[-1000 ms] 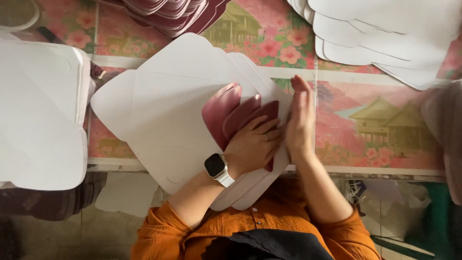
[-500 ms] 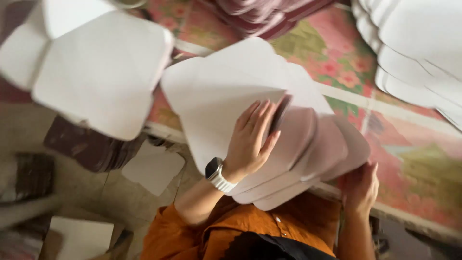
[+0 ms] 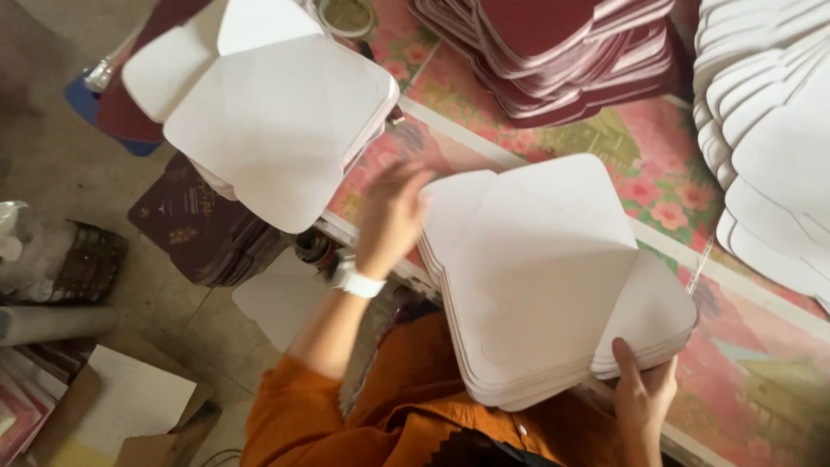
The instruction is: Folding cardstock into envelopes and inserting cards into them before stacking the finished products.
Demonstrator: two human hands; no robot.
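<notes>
Squaring a stack of white die-cut envelope blanks (image 3: 545,277) on the floral table (image 3: 752,337).

The stack lies centre frame; the right hand (image 3: 644,399) grips its corner at five o'clock, thumb on top. The left hand (image 3: 391,216), blurred, fingers loosely spread and grasping nothing, sits at its nine o'clock edge. Next, I judge, comes steadying both sides evenly.

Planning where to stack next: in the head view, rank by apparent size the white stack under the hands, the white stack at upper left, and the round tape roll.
1. White stack under the hands, largest.
2. White stack at upper left, somewhat smaller, though farther away, so unsure.
3. Tape roll, smallest.
</notes>
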